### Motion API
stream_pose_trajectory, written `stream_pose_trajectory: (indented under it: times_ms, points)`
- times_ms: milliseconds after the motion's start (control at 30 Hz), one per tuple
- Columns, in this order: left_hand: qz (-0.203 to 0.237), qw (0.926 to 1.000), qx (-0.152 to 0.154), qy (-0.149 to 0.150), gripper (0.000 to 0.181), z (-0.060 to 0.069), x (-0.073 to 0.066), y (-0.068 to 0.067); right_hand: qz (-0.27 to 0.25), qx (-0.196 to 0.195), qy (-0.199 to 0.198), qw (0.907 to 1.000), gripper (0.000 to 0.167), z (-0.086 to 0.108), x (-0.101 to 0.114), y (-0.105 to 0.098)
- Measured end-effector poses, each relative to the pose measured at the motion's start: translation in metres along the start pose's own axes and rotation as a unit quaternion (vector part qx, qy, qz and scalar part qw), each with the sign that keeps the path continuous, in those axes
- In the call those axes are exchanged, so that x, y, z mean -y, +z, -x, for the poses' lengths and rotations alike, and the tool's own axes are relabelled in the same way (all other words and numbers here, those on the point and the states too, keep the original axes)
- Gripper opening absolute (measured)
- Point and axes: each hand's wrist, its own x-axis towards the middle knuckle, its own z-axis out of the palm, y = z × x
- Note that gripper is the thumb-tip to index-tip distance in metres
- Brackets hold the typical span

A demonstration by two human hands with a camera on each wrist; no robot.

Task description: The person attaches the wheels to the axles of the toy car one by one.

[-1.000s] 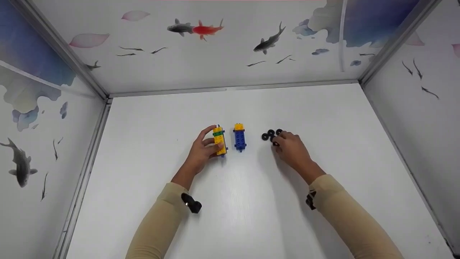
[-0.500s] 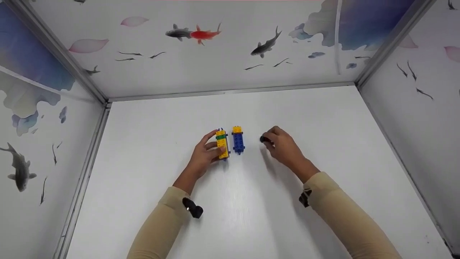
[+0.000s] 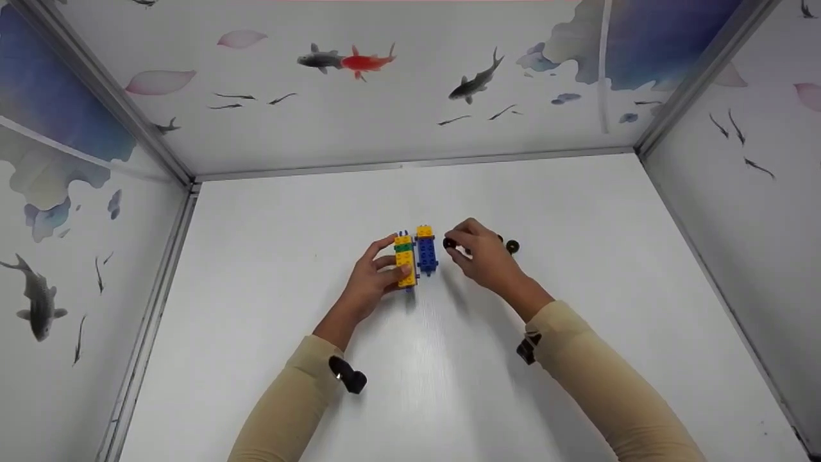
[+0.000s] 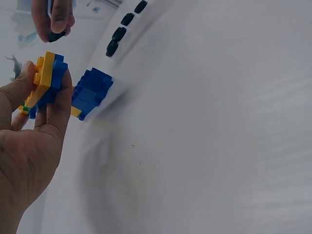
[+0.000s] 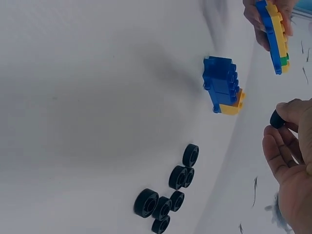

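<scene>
My left hand grips a toy block car body, yellow and green bricks on a blue base, raised off the table in the left wrist view. Between thumb and fingertips my right hand pinches a black toy wheel, apart from the car body. A second blue block car body with a yellow brick at its far end stands on the table between the hands. Several loose black wheels lie on the table in the right wrist view; the right hand partly hides them in the head view.
The white tabletop is enclosed by printed panels at the back, left and right. Metal strips edge the table along these walls. A small black camera is strapped to each wrist.
My right hand has picked up a wheel from the loose group and carried it left toward the car bodies. The left hand has shifted slightly right with its car body.
</scene>
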Motion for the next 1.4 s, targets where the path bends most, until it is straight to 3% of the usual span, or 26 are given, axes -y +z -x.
stream_pose_trajectory:
  times_ms: [233, 467, 767, 1067, 1400]
  points:
    - [0.012, 0.9998, 0.017, -0.001, 0.076, 0.005, -0.002, 0.008, -0.055, 0.003, 0.003, 0.9985, 0.028, -0.008, 0.004, 0.005]
    - [0.021, 0.9991, 0.036, 0.003, 0.076, 0.007, -0.003, 0.015, -0.069, 0.005, -0.002, 0.9976, 0.03, -0.01, 0.009, 0.009]
    - [0.034, 0.9985, 0.041, 0.01, 0.075, 0.01, -0.003, 0.018, -0.065, 0.017, 0.001, 0.9978, 0.033, -0.01, 0.019, 0.01]
    - [0.047, 0.9974, 0.05, 0.02, 0.078, 0.011, -0.001, 0.017, -0.064, 0.005, -0.031, 0.9975, 0.031, -0.009, 0.019, 0.011]
    - [0.057, 0.9975, 0.041, 0.011, 0.076, 0.011, -0.006, 0.023, -0.015, 0.004, -0.023, 0.9996, 0.033, -0.007, 0.028, 0.007]
